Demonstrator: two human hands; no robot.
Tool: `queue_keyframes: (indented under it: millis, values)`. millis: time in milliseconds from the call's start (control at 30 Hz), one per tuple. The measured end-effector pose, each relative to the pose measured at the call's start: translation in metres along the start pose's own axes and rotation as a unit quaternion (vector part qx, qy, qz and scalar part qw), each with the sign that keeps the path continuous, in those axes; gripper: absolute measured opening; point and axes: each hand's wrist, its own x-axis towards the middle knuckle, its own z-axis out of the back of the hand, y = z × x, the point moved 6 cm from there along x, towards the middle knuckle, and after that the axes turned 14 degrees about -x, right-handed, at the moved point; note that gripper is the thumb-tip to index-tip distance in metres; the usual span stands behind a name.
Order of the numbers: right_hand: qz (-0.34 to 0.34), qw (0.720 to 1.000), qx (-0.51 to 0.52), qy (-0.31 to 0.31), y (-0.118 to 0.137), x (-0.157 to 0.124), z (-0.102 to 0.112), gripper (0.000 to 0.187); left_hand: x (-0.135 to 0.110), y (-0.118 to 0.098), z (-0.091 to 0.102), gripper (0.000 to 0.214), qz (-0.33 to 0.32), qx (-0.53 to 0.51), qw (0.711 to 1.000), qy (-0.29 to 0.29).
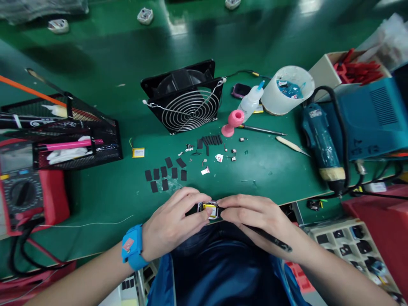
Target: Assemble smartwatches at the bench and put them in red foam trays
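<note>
Your left forearm [92,272] comes in bare from the lower left, your right forearm [338,267] bare from the lower right; both slant inward, so that your hands face each other close in front of your body; your left hand [177,219] is back upward, its fingers [192,200] bent and its thumb [201,217] nearly level beneath the index finger in a grip; your right hand [259,214] points leftward, digits drawn together in a narrow pinch; fingertips sit near, apart.

Counter [105,191] green. Wristband [136,246] blue. Tweezers [270,239] black. Held battery [213,207] yellow-edged. Fan [211,70] black, guard [191,114] silver-ringed. Multimeter [59,202] red, grey.
</note>
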Motion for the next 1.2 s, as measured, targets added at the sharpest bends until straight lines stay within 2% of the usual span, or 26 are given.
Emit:
queue_keyframes:
  millis: [167, 400, 633, 833, 1033, 1200]
  values:
    - [-0.006, 0.999, 0.011, -0.033, 0.0, 0.002, 0.0021, 0.022, -0.0003, -0.0006, 0.0009, 0.015, 0.001, -0.002, 1.0, -0.003]
    - [-0.006, 1.0, 0.006, -0.015, -0.0016, -0.0023, -0.003, 0.023, 0.0, -0.0007, 0.0015, 0.013, -0.002, -0.003, 1.0, -0.006]
    - [-0.003, 0.999, 0.013, -0.031, -0.0002, 0.0012, 0.0004, 0.022, 0.0007, 0.0002, -0.0005, 0.014, 0.004, -0.004, 1.0, -0.007]
    - [0.001, 1.0, 0.019, -0.016, -0.003, -0.0003, 0.0016, 0.024, 0.0007, 0.0005, -0.0004, 0.015, 0.005, -0.005, 1.0, -0.005]
    - [0.015, 0.999, -0.004, 0.031, -0.0026, -0.0001, -0.0007, 0.025, 0.0001, -0.0003, -0.0002, 0.014, 0.001, 0.005, 1.0, -0.004]
    - [-0.009, 0.999, 0.044, -0.02, -0.0069, 0.0024, -0.0006, 0.019, -0.0012, -0.0007, 0.0006, 0.018, 0.001, 0.004, 1.0, -0.007]
